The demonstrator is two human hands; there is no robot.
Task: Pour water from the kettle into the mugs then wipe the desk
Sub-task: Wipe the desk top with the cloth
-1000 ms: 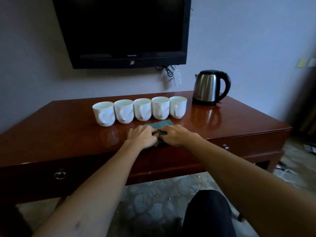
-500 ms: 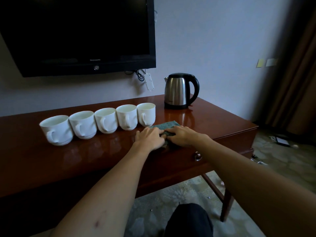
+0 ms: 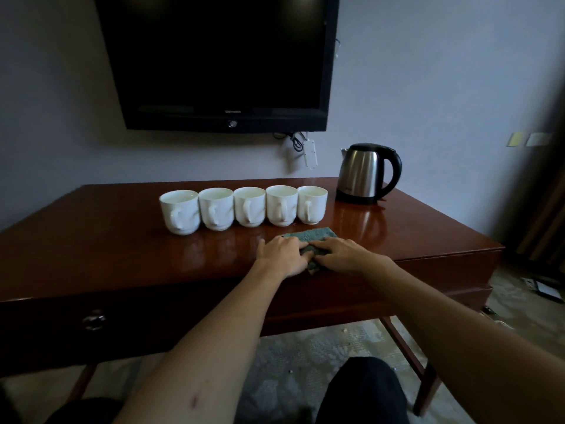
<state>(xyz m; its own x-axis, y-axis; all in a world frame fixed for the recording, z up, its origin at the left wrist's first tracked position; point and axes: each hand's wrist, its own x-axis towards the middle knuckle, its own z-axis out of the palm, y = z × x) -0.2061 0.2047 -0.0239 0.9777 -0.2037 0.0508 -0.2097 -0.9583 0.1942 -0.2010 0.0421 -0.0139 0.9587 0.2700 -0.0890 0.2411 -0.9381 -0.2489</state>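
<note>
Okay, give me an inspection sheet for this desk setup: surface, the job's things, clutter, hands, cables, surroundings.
Surface: glossy brown desk; a small wet-looking patch by the rightmost mug, uncertain.
Job's things: five white mugs in a row, handles toward the camera; steel kettle upright at the right rear; green cloth flat near the front edge.
Clutter: nothing seen on the desk.
Hands: left hand and right hand both press flat on the cloth, side by side.
Cables: dark cords hang under the television.
Surroundings: wall-mounted television, switched off; curtain at far right; patterned carpet below.
</note>
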